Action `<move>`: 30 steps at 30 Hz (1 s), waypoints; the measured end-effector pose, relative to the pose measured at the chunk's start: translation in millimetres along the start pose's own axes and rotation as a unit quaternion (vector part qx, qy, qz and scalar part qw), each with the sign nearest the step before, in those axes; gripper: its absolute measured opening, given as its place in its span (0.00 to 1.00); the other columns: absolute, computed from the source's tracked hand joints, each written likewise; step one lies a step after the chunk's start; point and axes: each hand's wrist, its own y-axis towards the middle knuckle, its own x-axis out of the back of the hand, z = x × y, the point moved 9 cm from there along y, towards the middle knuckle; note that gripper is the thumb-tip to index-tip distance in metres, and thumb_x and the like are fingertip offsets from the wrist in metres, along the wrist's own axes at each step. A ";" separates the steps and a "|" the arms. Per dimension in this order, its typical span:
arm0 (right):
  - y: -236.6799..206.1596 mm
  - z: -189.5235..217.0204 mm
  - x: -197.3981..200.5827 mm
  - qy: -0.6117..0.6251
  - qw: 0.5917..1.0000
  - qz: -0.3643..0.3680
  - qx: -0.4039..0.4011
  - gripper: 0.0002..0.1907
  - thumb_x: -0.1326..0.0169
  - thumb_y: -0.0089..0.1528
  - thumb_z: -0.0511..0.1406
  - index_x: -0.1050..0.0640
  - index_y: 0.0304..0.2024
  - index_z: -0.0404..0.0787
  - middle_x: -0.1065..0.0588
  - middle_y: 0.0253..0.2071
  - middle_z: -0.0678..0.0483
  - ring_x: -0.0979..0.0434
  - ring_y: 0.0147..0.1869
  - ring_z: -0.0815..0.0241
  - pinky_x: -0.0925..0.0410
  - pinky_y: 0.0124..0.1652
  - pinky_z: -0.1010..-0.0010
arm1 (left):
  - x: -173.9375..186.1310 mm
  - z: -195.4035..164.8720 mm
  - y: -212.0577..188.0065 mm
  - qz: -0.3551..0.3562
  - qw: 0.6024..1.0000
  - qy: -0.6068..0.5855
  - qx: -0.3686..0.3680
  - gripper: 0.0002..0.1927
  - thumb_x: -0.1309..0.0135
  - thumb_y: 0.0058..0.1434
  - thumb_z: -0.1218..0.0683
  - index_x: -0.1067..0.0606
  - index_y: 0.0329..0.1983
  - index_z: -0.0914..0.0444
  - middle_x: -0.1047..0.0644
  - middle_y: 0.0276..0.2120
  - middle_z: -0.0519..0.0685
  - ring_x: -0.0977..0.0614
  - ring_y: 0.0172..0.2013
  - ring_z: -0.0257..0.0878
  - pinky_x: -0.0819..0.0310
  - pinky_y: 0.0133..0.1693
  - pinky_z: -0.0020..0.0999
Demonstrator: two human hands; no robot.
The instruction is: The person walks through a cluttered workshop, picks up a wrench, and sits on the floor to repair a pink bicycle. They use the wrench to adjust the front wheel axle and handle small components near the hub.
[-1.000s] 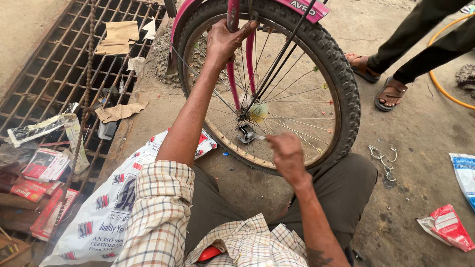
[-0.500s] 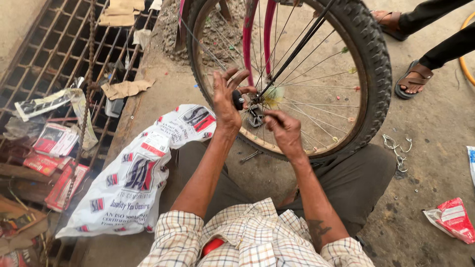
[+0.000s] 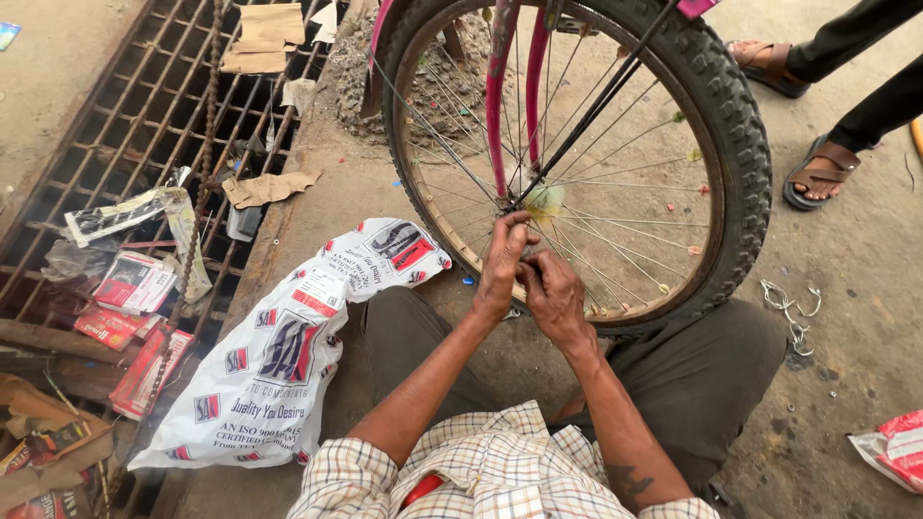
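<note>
Head view. The person sat on the ground with a bicycle wheel standing upright directly in front of the knees, its pink fork blades running down to the hub. The left hand was raised to the hub, its fingers bent and gathered at the axle end on the near side; whatever small part they pinched was hidden behind the fingertips, so what it held could not be told. The right hand lay just below and touching the left, fingers curled inward toward the same spot; its grip was likewise covered and could not be told. A dark stay ran from the hub up to the right.

Judgement on the work at the axle: both hands were crowded on one point among the spokes, so one hand would do best to steady the axle while the other turned, with fingers kept clear of the spoke crossings, and the wheel kept upright to avoid seating the axle crooked.

Surroundings: a white printed sack lay on the ground beside the left knee; a metal grate with scattered paper packets lay further left; bent wire hooks lay on the ground to the right; another person's sandalled feet stood beyond the tyre.
</note>
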 end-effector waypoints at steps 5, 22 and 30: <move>-20.6 -37.2 -2.3 0.093 0.993 -0.011 -0.077 0.06 0.43 0.66 0.33 0.23 0.40 0.35 0.21 0.33 0.51 0.22 0.34 0.61 0.29 0.33 0.68 | 0.7 13.5 -13.6 -0.003 0.998 0.042 -0.043 0.27 0.52 0.72 0.39 0.31 0.62 0.63 0.22 0.44 0.52 0.18 0.42 0.35 0.20 0.39 0.29; -37.9 -94.2 -46.8 0.443 0.872 -0.011 -0.210 0.08 0.39 0.61 0.26 0.22 0.42 0.33 0.22 0.39 0.54 0.21 0.41 0.66 0.25 0.43 0.73 | 38.8 61.2 -15.4 -0.020 0.994 0.103 0.022 0.20 0.41 0.67 0.46 0.20 0.52 0.66 0.19 0.30 0.48 0.19 0.28 0.31 0.24 0.28 0.28; -46.3 -111.0 -55.9 0.509 0.814 0.008 -0.280 0.06 0.42 0.67 0.30 0.22 0.45 0.33 0.23 0.35 0.51 0.24 0.34 0.63 0.29 0.34 0.71 | 38.1 74.3 -14.0 -0.032 0.996 0.078 0.017 0.20 0.38 0.63 0.48 0.19 0.52 0.66 0.17 0.36 0.46 0.19 0.33 0.29 0.23 0.31 0.26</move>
